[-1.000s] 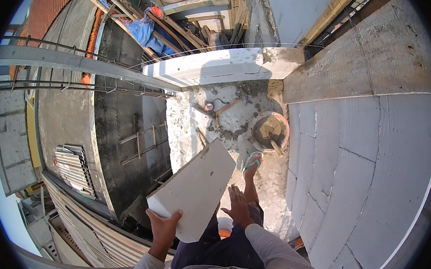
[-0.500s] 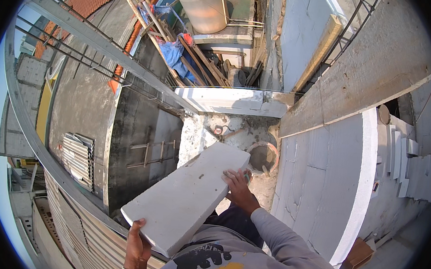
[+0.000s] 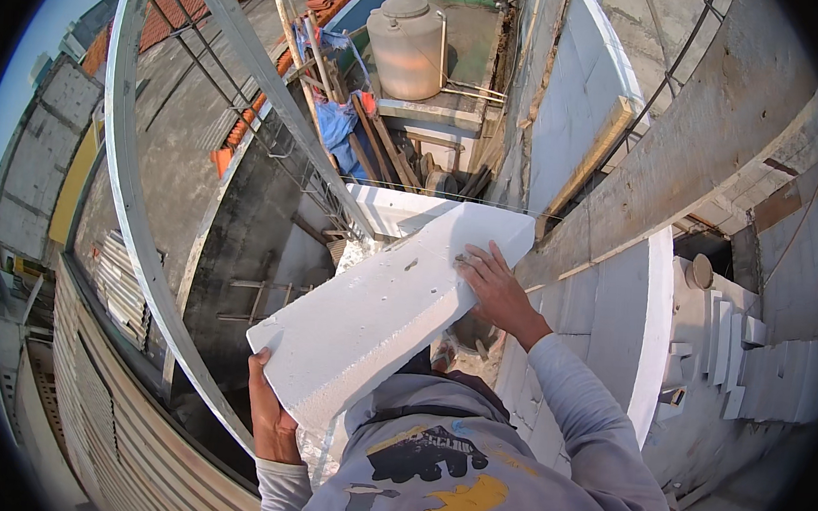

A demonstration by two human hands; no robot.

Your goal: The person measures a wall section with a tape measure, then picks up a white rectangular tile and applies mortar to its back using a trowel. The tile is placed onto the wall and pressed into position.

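A long white lightweight concrete block (image 3: pixel 368 309) is held up in front of my body, slanting from lower left to upper right. My left hand (image 3: pixel 271 411) grips its near left end, with the thumb on the top face and the fingers out of sight below. Toward the far right end, my right hand (image 3: pixel 499 289) clasps the side edge, fingers lying over the top. Below the block, a round bucket (image 3: pixel 473 332) is mostly covered by it.
Ahead is a low white block wall (image 3: pixel 402 214) with a thin string over it. A white block wall (image 3: pixel 652 336) stands on my right, under a concrete beam (image 3: pixel 676 169). Metal studs (image 3: pixel 261 68) and rebar (image 3: pixel 197 41) rise at left, beside a long drop. Beyond stands a water tank (image 3: pixel 405 49).
The block has risen and moved forward and right in my hands, now covering more of the bucket and part of the low wall. My view has shifted too.
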